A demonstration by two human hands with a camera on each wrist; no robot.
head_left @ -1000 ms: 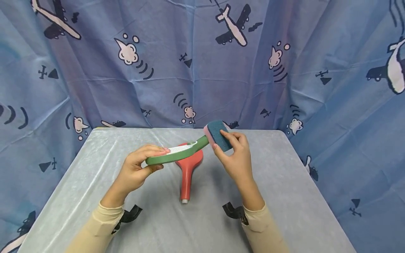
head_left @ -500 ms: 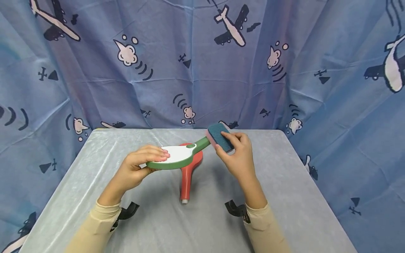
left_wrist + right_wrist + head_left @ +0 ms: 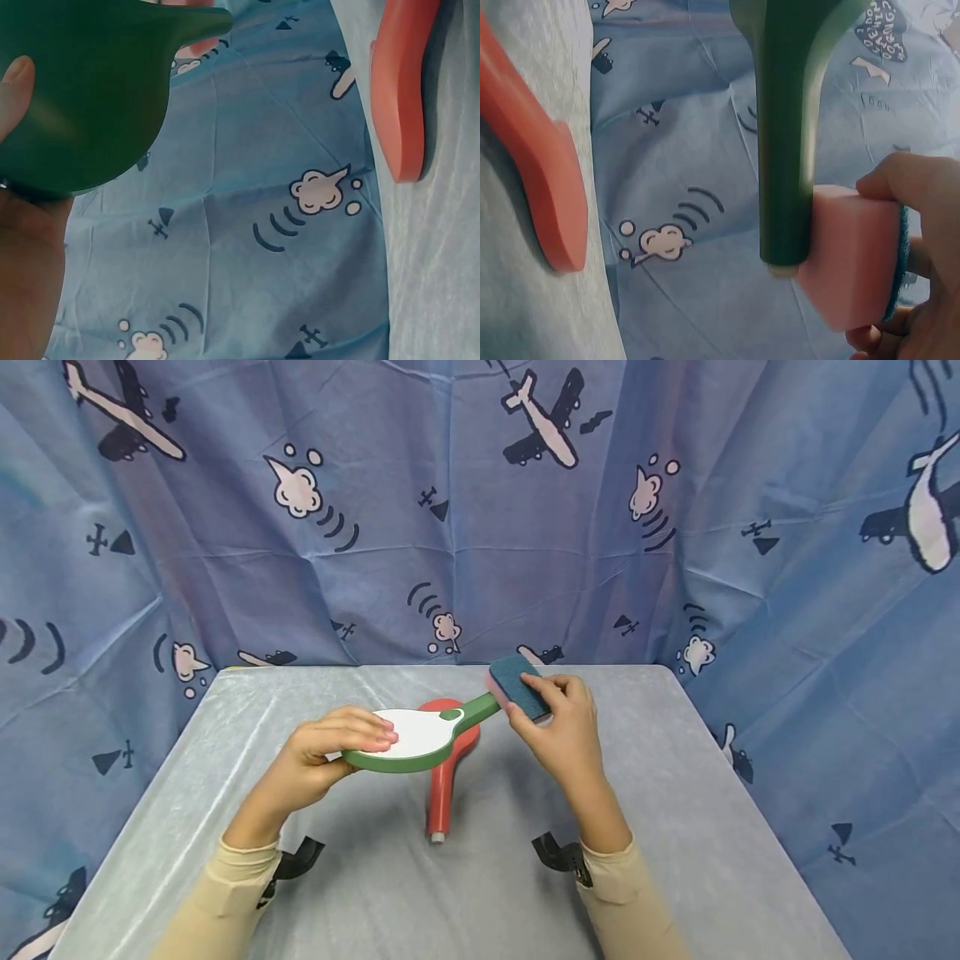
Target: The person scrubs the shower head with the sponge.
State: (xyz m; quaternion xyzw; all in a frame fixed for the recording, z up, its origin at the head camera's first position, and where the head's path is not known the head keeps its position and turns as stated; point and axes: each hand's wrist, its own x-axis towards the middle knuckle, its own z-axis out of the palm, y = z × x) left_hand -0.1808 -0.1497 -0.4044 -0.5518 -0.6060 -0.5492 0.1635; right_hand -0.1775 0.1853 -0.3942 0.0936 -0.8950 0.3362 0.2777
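Where table (image 3: 675,793) spreads grey, airplane-print curtain (image 3: 480,510) behind

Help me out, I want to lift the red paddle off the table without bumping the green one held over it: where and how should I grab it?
Probably by its handle. The red paddle lies flat on the table, handle end toward the person and uncovered, while its round head sits under the green paddle. Come from the near side, fingers over the handle, thumb beneath.

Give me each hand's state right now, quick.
Left hand: holds the green, white-faced paddle-shaped board by its wide end.
Right hand: grips the pink-and-blue rectangular sponge against the board's handle.
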